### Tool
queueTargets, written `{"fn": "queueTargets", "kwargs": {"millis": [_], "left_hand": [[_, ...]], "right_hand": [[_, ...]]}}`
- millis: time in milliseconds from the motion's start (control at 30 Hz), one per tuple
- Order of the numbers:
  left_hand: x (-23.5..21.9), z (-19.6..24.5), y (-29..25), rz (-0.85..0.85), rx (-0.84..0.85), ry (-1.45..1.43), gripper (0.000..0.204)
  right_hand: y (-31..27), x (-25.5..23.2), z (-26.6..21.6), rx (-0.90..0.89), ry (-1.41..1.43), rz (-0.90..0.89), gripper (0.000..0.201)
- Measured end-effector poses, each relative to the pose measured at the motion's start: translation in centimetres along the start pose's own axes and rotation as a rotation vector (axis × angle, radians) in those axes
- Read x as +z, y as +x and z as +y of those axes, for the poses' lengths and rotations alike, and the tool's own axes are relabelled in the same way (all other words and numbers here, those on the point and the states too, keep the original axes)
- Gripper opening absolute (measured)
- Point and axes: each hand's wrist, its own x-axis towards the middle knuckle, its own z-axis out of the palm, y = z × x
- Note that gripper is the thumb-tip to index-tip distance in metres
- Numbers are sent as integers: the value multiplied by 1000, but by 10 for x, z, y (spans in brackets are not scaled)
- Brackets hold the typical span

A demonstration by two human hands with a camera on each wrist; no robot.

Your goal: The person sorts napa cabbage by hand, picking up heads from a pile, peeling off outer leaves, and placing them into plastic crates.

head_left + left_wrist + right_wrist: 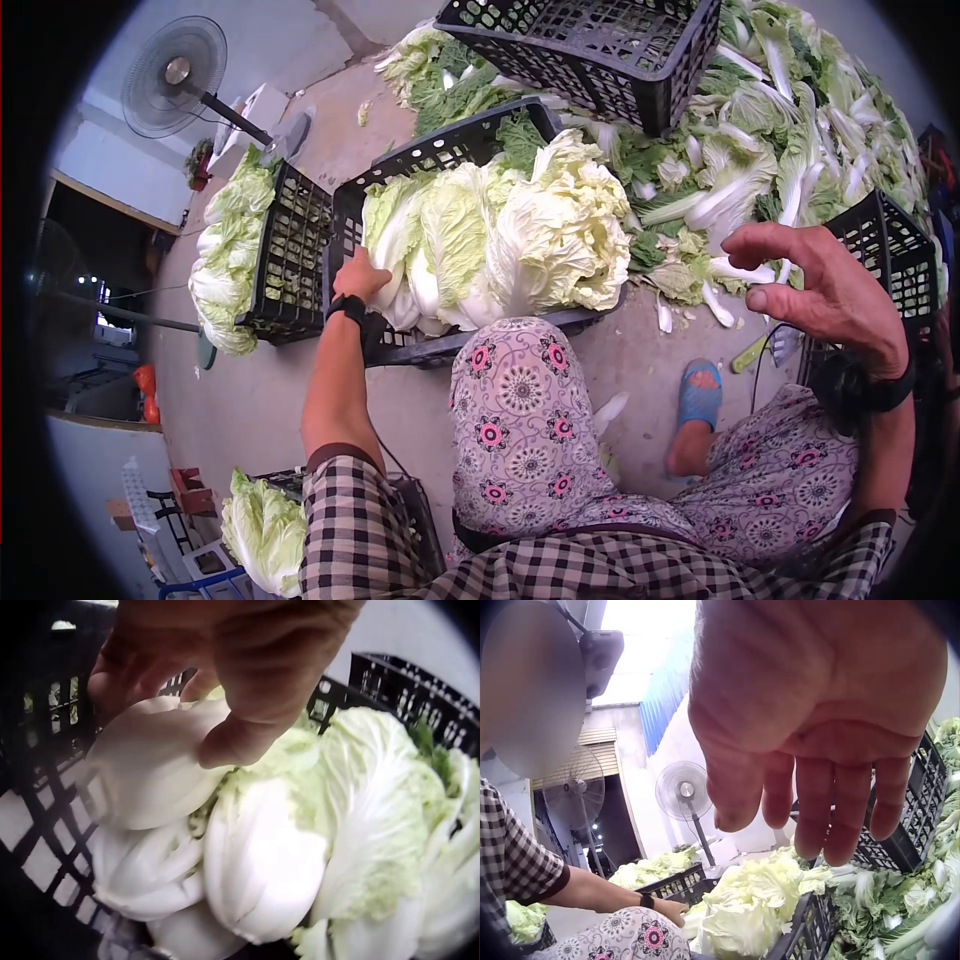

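Observation:
My left hand grips a napa cabbage at the left end of a black plastic crate, thumb on one side and fingers round the other. More napa cabbages lie side by side in that crate, their white bases toward me in the left wrist view. At the crate's right end sits a large pale, frilly cabbage head. My right hand is raised in the air on the right, fingers loosely bent and holding nothing; its palm shows in the right wrist view.
Trimmed cabbage leaves form a big heap at the back right, with a black crate on it. Another cabbage-filled crate stands to the left, near a standing fan. A green-handled tool lies by my slippered foot.

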Motion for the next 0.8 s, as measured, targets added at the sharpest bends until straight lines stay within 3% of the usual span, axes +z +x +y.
{"fn": "queueTargets", "kwargs": {"millis": [33,133,200,267,333,400,500,567,600,633,767,800], "left_hand": [[-8,-3,-5,42,52,-44,57],[-21,-20,-7,-30,27,-642,51],[-31,-44,-11,-300,-27,-1007,38],[-46,-54,-32,-356,-128,-1242,34],[-56,-53,-59,-396,23,-1552,36],[-70,-54,-75,-493,169,-1649,40],[-99,-29,-104,-313,101,-1837,41],[-125,5,-130,-254,159,-1943,42],[-134,17,-137,-232,187,-1996,42],[-140,23,-138,-377,395,-2030,45],[-157,84,-164,-646,689,-1897,60],[-164,116,-193,-514,738,-1781,67]], "right_hand": [[0,0,2,-5,0,-14,47],[1,-1,3,-35,-30,-62,49],[2,-2,5,-59,-39,-71,50],[0,-2,8,-83,-24,-53,52],[1,-4,4,-94,-11,-49,52],[1,-5,0,-84,-8,-37,53],[3,-3,-7,-70,-17,26,58],[2,-2,-13,-88,-17,112,67],[2,0,-13,-187,-120,212,72],[4,2,-12,-281,-227,311,78],[1,-3,-25,-441,-565,506,101],[-2,-3,-29,-437,-693,525,104]]}}
